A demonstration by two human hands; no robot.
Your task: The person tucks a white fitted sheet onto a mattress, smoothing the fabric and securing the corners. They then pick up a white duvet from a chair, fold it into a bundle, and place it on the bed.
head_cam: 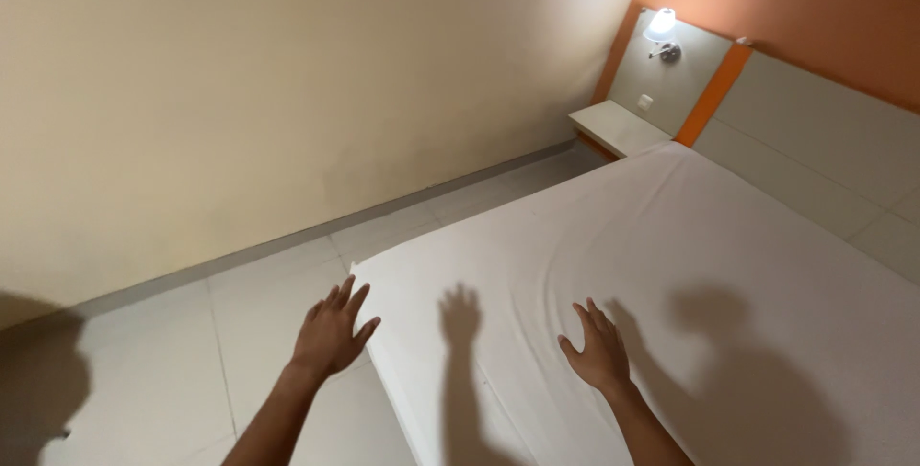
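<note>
The left hand point(331, 332) hovers with fingers spread, its grip empty, just beside the near corner of the white sheet point(613, 246) on the bed. Further right, the right hand point(599, 351) is over the sheet, fingers likewise spread, holding nothing.

Packages: none in view.
Labels: none in view.
Signs: none on the walls or headboard.
Screens: none in view.
</note>
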